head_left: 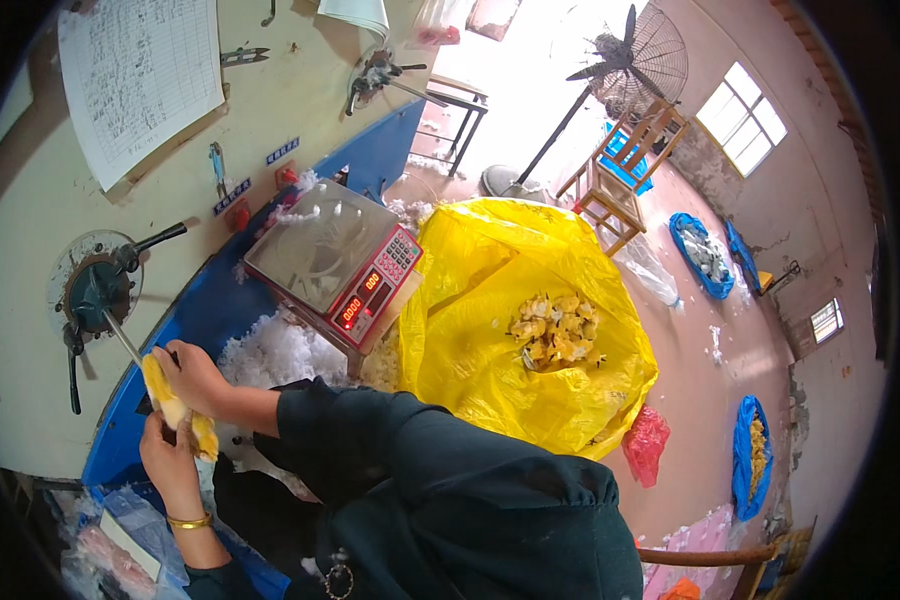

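Observation:
A yellow plush piece [173, 408] with a paler patch is held between my two hands at the far left. My right hand [192, 378] closes round its upper part. My left hand [170, 462], with a gold bangle at the wrist, grips its lower part. From a round dark fitting [98, 290] on the cream machine panel, a thin metal tube [122, 336] reaches the plush's upper end. Whether the tube goes inside it I cannot tell. Loose white stuffing [280, 352] lies beside my right forearm.
A digital scale [320, 255] stands beyond my right hand. A large yellow bag [470, 400] holds several yellow plush pieces [560, 330]. Farther off are a wooden chair [625, 165], a standing fan [630, 65] and blue bags [750, 460]. Black levers [75, 370] stick out from the panel.

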### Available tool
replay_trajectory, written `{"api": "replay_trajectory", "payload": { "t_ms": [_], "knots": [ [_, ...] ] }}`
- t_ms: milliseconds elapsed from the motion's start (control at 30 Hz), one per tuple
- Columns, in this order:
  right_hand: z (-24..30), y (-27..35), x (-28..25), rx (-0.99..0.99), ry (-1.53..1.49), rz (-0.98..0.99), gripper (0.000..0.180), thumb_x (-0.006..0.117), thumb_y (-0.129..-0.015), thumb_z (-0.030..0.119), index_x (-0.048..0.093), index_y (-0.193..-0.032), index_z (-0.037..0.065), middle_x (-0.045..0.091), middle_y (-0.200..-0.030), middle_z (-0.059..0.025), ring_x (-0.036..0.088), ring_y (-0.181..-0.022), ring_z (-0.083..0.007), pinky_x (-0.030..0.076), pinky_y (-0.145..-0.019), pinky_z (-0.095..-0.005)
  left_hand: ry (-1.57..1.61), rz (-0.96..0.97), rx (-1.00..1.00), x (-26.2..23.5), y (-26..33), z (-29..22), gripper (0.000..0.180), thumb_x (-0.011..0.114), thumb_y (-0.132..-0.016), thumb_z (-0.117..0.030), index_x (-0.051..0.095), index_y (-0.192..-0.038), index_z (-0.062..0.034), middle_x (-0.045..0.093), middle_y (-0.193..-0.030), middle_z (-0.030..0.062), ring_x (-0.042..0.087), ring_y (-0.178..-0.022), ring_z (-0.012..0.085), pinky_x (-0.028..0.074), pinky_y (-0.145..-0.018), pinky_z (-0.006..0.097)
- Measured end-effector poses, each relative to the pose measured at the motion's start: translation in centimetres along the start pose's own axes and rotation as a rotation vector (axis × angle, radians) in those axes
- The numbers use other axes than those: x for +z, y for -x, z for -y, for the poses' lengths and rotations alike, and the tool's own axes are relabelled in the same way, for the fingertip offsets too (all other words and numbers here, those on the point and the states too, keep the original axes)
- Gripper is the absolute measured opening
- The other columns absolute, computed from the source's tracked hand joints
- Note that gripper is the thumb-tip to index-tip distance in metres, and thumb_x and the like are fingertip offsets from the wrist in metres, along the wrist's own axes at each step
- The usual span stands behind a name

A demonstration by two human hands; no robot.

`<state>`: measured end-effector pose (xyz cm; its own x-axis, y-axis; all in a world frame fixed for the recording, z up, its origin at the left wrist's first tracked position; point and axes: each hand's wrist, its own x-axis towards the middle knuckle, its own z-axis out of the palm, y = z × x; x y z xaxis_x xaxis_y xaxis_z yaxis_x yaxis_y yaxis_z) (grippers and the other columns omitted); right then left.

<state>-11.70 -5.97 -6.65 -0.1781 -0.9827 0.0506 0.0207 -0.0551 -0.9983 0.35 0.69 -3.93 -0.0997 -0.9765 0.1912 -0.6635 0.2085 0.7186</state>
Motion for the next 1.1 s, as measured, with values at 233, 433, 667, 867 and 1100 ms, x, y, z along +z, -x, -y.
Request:
{"api": "replay_trajectory", "payload": {
  "t_ms": [233,433,667,867,1100],
  "knots": [
    [-1.9,4.1,0.4,0.037,-0.172,-0.063,0.038,0.051,-0.096,0.037,0.049,-0.100,0.000,0.057,-0.083,-0.0194,0.057,-0.076,-0.0329,0.046,-0.071,-0.0354,-0.198,-0.093,0.110,-0.1,1.8,0.9,0.026,0.071,-0.080,-0.014,0.058,-0.098,0.0004,0.060,-0.084,0.0150,0.059,-0.074,0.0297,0.047,-0.068,0.037],
    [-0.4,7.4,-3.3,0.137,-0.092,0.234,0.041,0.057,-0.092,0.030,0.047,-0.120,0.002,0.062,-0.100,-0.0143,0.062,-0.089,-0.0249,0.050,-0.079,-0.0360,-0.179,-0.053,0.130,-0.2,4.3,-1.4,0.031,0.076,-0.072,-0.011,0.060,-0.097,-0.0036,0.059,-0.088,0.0132,0.059,-0.080,0.0292,0.047,-0.070,0.036],
    [-0.8,-2.2,-2.2,0.512,-0.608,0.588,0.034,0.045,-0.095,0.028,0.059,-0.105,-0.001,0.066,-0.094,-0.0171,0.066,-0.078,-0.0301,0.056,-0.072,-0.0454,0.881,0.217,-0.541,-0.6,1.1,-1.0,0.042,0.060,-0.091,-0.042,0.061,-0.092,-0.0007,0.063,-0.071,0.0074,0.060,-0.055,0.0152,0.048,-0.052,0.025],
    [0.3,-2.4,-1.8,0.416,-0.319,0.485,0.031,0.043,-0.099,0.022,0.054,-0.116,-0.002,0.064,-0.095,-0.0117,0.065,-0.080,-0.0193,0.054,-0.070,-0.0328,0.749,0.091,-0.460,0.3,0.3,-2.0,0.041,0.058,-0.093,-0.039,0.059,-0.095,0.0013,0.063,-0.069,0.0070,0.063,-0.052,0.0130,0.051,-0.045,0.022],
    [-3.4,-5.2,-0.7,0.075,-0.155,0.558,0.026,0.047,-0.098,0.016,0.052,-0.119,0.001,0.062,-0.096,-0.0070,0.062,-0.082,-0.0141,0.051,-0.070,-0.0290,-0.321,-0.227,0.166,4.9,-0.9,1.4,0.025,0.056,-0.090,-0.022,0.055,-0.098,0.0018,0.063,-0.073,0.0162,0.063,-0.064,0.0335,0.050,-0.056,0.042]
  ]
}}
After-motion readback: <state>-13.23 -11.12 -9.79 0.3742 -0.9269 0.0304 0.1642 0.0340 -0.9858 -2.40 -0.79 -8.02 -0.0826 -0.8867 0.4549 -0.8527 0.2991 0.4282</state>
